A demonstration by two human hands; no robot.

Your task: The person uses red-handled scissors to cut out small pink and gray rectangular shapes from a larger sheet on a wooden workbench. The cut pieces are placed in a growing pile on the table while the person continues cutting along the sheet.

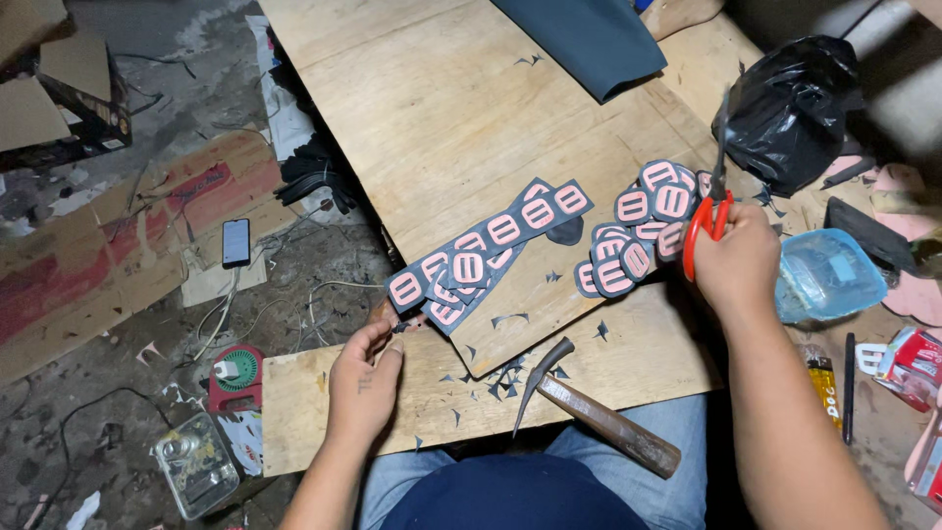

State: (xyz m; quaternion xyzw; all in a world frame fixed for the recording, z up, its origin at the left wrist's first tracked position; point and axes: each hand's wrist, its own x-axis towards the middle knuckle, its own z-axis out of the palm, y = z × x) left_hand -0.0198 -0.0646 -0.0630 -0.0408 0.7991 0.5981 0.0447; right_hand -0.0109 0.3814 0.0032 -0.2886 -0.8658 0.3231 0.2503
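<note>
Nearest us, a wooden-handled hammer [599,417] lies on the plywood worktop [442,108]. Our left hand [365,378] pinches the near end of a dark strip of pink-faced patches [488,245], running up-right toward our right hand [736,260], closed around red-handled scissors [708,211].

1 scissors [708,211], 1 hammer [589,407], 1 phone [235,241], 2 hands [365,378]

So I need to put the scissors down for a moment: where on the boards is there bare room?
The widest bare patch is the pale plywood board between the dark pink-patched strips and the folded grey-blue cloth. Crowded: the cut round pieces by the right hand, and scraps near the hammer.
</note>
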